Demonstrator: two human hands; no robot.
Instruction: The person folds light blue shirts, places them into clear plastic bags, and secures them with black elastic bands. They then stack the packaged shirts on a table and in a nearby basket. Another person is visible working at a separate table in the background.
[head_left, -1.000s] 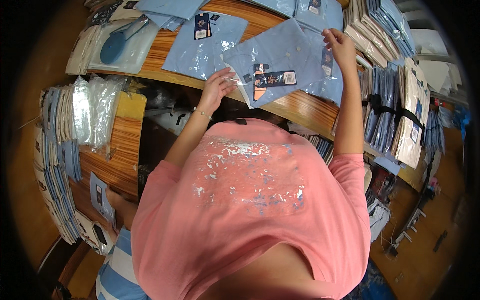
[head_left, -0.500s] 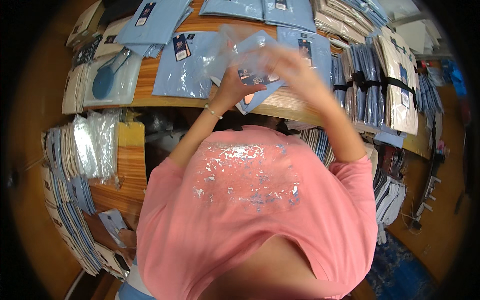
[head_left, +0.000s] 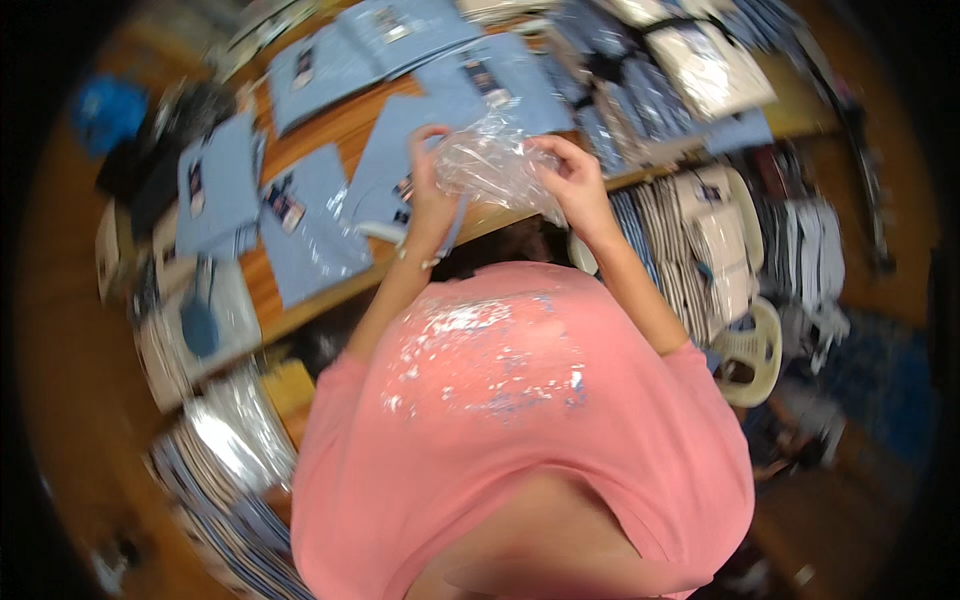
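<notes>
A crinkled clear plastic bag (head_left: 492, 165) is spread between my two hands above the front edge of the table. My left hand (head_left: 432, 195) grips its left side, fingers curled at the plastic. On the other side my right hand (head_left: 576, 188) pinches the bag between thumb and fingers. Under and beside my left hand lies a light blue folded garment (head_left: 385, 145) with dark tags, partly hidden by the hand and the bag. A bagged blue garment (head_left: 318, 225) with a dark tag lies to its left.
More bagged blue garments (head_left: 325, 75) cover the far part of the wooden table (head_left: 262, 285). Strapped bundles (head_left: 640, 105) stand at the right. A blue round object (head_left: 200, 328) sits at the left, near clear plastic bags (head_left: 240, 420). A cream plastic chair (head_left: 752, 355) is at lower right.
The view has turned, so the table appears tilted. My right hand, blurred before, has come down to the bag's right side. The bag is now spread between both hands.
</notes>
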